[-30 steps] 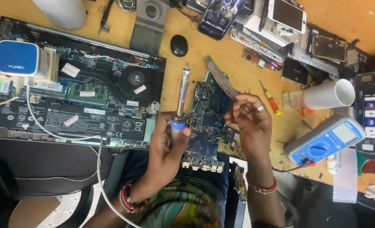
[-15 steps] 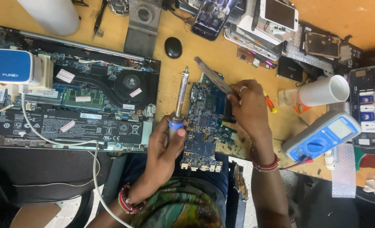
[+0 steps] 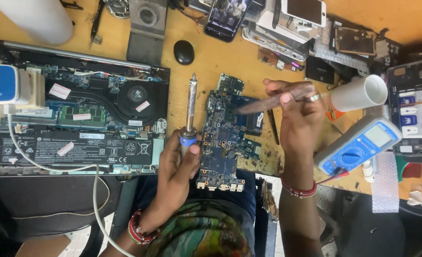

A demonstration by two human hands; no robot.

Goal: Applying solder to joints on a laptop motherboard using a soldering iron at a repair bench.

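My left hand (image 3: 178, 166) grips the blue handle of a soldering iron (image 3: 190, 107), whose metal tip points up and away, just left of a blue circuit board (image 3: 225, 138). The board lies on the wooden bench in front of me, its near edge over my lap. My right hand (image 3: 299, 112) pinches metal tweezers (image 3: 258, 104), and their tips rest over the upper right part of the board. A ring is on one finger, and red bead bracelets circle both wrists.
An opened laptop (image 3: 77, 119) with fan and battery exposed lies to the left, a white cable (image 3: 54, 166) across it. A blue multimeter (image 3: 358, 145), white tube (image 3: 358, 93), phones (image 3: 225, 16) and loose parts crowd the right and back. A black oval object (image 3: 184, 51) sits behind the iron.
My right hand has moved up and right with the tweezers, now angled across the board's upper part. The left hand with the soldering iron stays beside the board.
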